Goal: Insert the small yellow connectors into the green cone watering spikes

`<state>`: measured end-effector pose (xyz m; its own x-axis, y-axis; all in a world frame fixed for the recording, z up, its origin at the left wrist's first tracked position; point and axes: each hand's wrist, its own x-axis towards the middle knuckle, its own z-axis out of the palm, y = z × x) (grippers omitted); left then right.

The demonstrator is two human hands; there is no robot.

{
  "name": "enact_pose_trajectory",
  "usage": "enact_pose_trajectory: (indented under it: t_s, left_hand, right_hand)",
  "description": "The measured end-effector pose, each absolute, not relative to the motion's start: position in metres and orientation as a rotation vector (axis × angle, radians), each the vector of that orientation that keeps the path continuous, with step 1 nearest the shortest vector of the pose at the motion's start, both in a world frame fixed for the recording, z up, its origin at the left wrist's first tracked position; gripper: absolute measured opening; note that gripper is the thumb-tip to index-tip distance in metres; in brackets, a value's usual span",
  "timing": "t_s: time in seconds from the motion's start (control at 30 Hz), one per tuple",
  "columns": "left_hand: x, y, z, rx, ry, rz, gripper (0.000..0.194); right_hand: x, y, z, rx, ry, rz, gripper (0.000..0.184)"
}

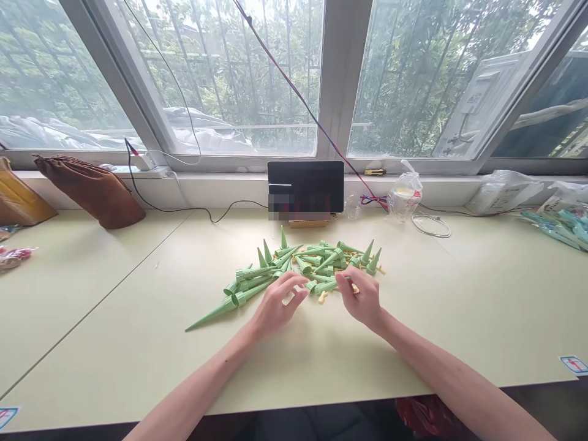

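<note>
A heap of green plastic watering spikes [316,260], hollow cones with ribbed collars, lies on the table before me, with small yellow plastic pieces [323,297] among them. My left hand [281,301] is at the heap's near side, its fingers curved and thumb apart, with nothing visible between them. My right hand [361,295] is closed, thumb against fingers, at the collar end of a green spike [326,286]. Whatever it pinches is hidden by the fingers. One long spike [211,314] points toward the lower left, and several others stand upright on their collars at the back.
A dark-screened tablet [305,190] leans behind the heap. A brown bag [92,191] and cable [220,217] are at left. A plastic bag with a cup [405,195], coiled white cable [430,225] and bagged teal items [563,223] are at right. The table's front edge is near my forearms.
</note>
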<state>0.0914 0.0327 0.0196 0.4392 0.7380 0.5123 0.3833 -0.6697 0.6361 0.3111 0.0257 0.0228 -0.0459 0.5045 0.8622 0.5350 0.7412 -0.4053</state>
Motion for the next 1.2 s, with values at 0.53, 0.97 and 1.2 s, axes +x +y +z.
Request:
enact_pose_trajectory:
  t_s: [0.53, 0.97, 1.2]
  left_hand:
    - [0.093, 0.032, 0.022, 2.323, 1.022, 1.144, 0.016]
    - [0.094, 0.031, 0.024, 2.308, 0.996, 1.114, 0.018]
    - [0.093, 0.03, 0.023, 2.311, 1.002, 1.078, 0.02]
  right_hand:
    - [0.376, 0.06, 0.049, -1.29, -1.581, -0.324, 0.051]
    - [0.388, 0.064, 0.048, -1.783, -1.593, -0.263, 0.043]
    - [0.383, 0.063, 0.048, -1.947, -1.569, -0.256, 0.038]
